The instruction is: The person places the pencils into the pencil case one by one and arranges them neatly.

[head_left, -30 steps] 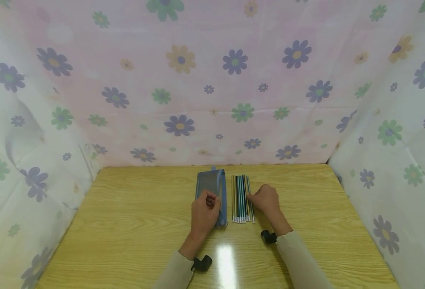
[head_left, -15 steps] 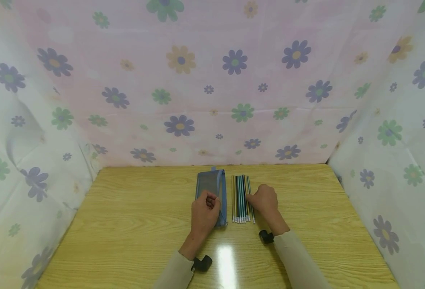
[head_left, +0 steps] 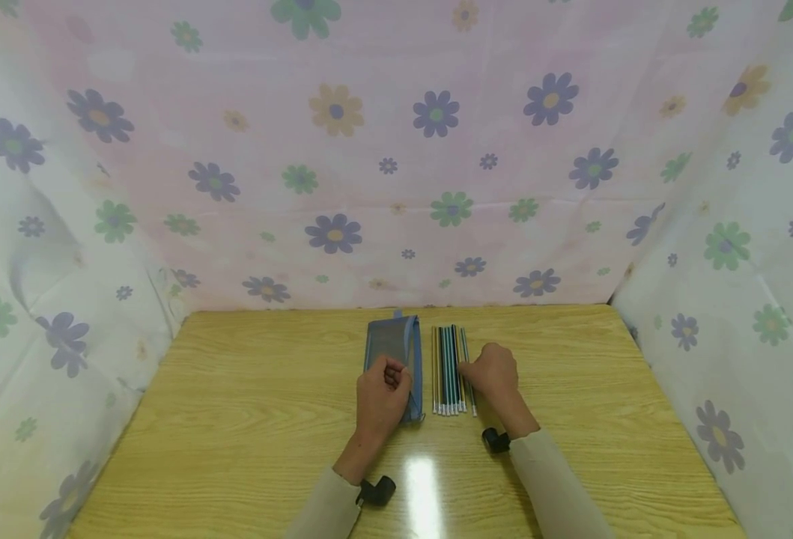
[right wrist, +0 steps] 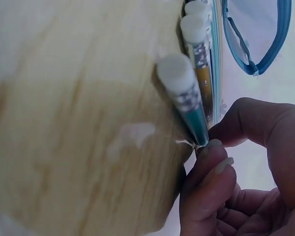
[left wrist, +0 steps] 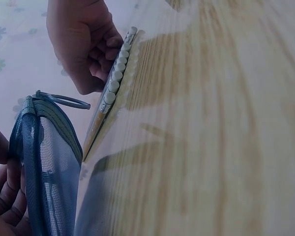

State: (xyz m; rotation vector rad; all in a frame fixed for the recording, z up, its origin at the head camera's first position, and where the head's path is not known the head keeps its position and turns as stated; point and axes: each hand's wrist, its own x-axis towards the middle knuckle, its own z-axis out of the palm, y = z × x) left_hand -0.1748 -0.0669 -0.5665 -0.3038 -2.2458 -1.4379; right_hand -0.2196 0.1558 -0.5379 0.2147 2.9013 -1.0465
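A blue mesh pencil pouch [head_left: 388,335] lies on the table with its zip side toward the pencils. My left hand [head_left: 381,397] is over its lower half, fingers curled, gripping the edge by the zip; the left wrist view shows those fingers against the pouch wall [left wrist: 59,172]. To the right, several striped pencils [head_left: 446,367] lie side by side, eraser ends toward me. The outermost one, a green pencil [right wrist: 194,123], sits slightly apart and at a slant. My right hand [head_left: 497,372] pinches it between thumb and fingers; its far part is hidden in the right wrist view.
The wood-grain table [head_left: 248,419] extends to both sides and toward me. A flowered curtain [head_left: 396,254] closes off the back and both sides. A bright light reflection [head_left: 423,494] lies on the near tabletop.
My right hand has shifted slightly left, toward the row of pencils. My left hand and the pouch have stayed in place.
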